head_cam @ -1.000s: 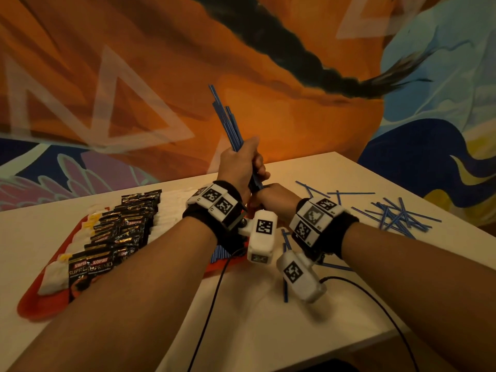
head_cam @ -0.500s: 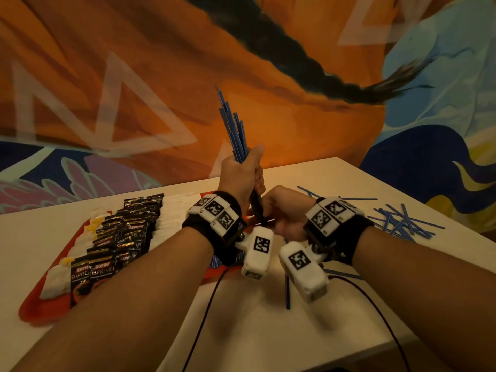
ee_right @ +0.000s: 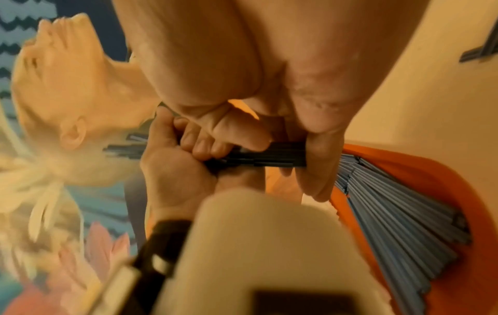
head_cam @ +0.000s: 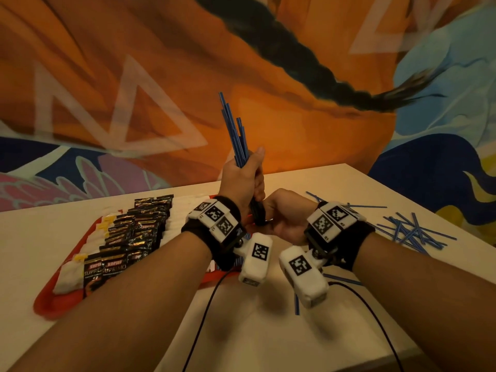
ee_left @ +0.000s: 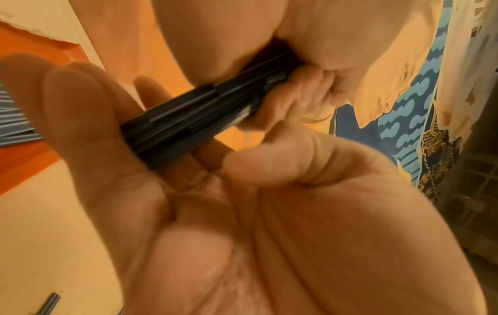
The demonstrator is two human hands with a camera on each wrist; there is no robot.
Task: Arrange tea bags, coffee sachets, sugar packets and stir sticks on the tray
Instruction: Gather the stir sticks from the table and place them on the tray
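Note:
My left hand (head_cam: 245,181) grips a bundle of blue stir sticks (head_cam: 234,131) and holds it nearly upright above the table. Just below, my right hand (head_cam: 283,217) curls its fingers round the bundle's lower end (ee_left: 186,122). On the left lies the red tray (head_cam: 51,304). It carries rows of black coffee sachets (head_cam: 134,237), white sugar packets (head_cam: 183,210) and white tea bags with yellow tags (head_cam: 68,275). In the right wrist view, more stir sticks (ee_right: 399,217) lie fanned out at the tray's near end (ee_right: 447,185), below the bundle (ee_right: 269,159).
Several loose blue stir sticks (head_cam: 410,232) lie scattered on the pale table (head_cam: 255,331) to the right. One single stick (head_cam: 296,304) lies near my right wrist. Black cables (head_cam: 204,312) trail off the table's front edge. A painted wall stands behind the table.
Both hands keep hold of the bundle. They have drifted slightly right and up, and the bundle stands a little more upright.

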